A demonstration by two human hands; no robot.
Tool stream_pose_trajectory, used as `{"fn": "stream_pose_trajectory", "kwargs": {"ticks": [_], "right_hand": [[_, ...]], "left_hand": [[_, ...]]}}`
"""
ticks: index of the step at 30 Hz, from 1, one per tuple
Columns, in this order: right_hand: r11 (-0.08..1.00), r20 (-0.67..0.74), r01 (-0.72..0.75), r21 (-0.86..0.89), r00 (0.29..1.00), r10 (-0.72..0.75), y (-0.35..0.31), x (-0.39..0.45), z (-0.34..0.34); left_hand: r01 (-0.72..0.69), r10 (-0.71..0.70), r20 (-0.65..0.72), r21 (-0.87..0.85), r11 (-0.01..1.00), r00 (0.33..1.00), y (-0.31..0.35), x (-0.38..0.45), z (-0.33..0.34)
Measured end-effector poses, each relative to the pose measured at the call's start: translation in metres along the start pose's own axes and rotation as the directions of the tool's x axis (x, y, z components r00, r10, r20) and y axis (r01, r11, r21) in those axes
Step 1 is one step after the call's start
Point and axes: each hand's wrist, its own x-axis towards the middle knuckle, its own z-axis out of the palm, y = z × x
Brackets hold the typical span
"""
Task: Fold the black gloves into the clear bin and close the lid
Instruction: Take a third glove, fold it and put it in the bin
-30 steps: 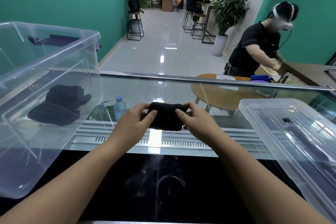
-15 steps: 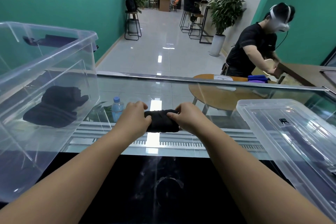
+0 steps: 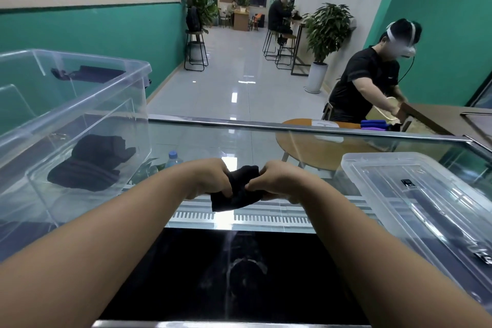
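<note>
No readable writing; crumpled black glove (image 3: pixel 237 192) gripped between left hand (image 3: pixel 210 178) and right hand (image 3: pixel 277 181) (fingers clenched), folded gloves (image 3: pixel 93 162) in clear bin (image 3: pixel 80 104), lid (image 3: pixel 415 194) at counter's right edge

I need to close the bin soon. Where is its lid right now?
In the head view the clear lid lies flat on the glass counter at the right, beside the right hand, opposite the clear bin at the left.
</note>
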Motion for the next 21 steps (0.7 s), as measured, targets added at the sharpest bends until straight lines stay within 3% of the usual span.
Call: {"fn": "stream_pose_trajectory", "kwargs": {"ticks": [7,11,16,21], "right_hand": [[0.975,0.108,0.034,0.222,0.992,-0.059,0.006,-0.011,-0.005],[0.950,0.154,0.108,0.294,0.975,-0.159,0.000,-0.015,-0.009],[0.851,0.065,0.326,0.411,0.921,-0.384,-0.039,-0.033,-0.029],[0.729,-0.060,0.495,0.473,0.844,-0.533,-0.090,-0.045,-0.041]], "left_hand": [[-0.092,0.092,-0.004,-0.124,0.988,0.996,-0.004,-0.012,0.002],[-0.130,0.116,-0.084,-0.191,0.973,0.990,-0.005,-0.022,-0.008],[-0.211,0.137,-0.289,-0.243,0.947,0.947,0.024,-0.043,-0.048],[-0.271,0.214,-0.453,-0.063,0.960,0.865,0.052,-0.082,-0.100]]}}
